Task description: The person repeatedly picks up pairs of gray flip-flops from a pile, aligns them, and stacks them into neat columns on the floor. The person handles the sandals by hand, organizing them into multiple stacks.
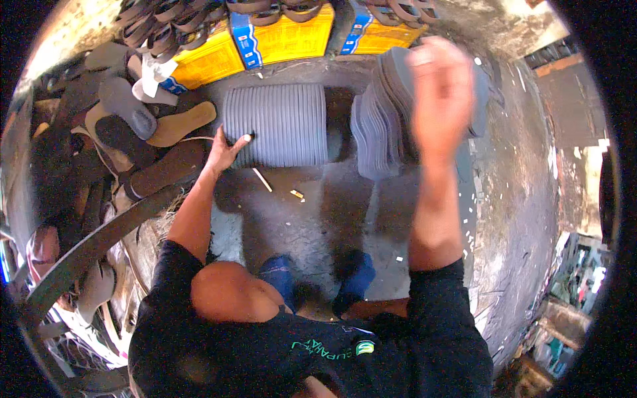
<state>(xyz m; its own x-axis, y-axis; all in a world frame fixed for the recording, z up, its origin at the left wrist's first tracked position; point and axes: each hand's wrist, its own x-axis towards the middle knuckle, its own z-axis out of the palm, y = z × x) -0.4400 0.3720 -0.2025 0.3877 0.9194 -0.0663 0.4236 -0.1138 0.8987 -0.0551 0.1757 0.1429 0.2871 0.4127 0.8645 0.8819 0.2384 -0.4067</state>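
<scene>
A row of grey foam shoe soles (275,126), standing on edge and packed tightly side by side, lies on the floor ahead of me. My left hand (224,151) braces the row's left end, thumb and forefinger spread apart at its near corner. To the right rises a taller, wavy pile of grey soles (379,129), leaning and fanned. Over this pile's right side my right hand (443,89) is raised, smeared by motion. Its fingers look bent, but whether they hold anything does not show.
Yellow and blue boxes (282,41) stand along the back, topped with brown sandals (159,26). Loose soles and insoles (182,125) heap up at the left, beside a long dark curved strip (106,235). A thin white stick (263,180) and small scraps (297,195) lie on the floor.
</scene>
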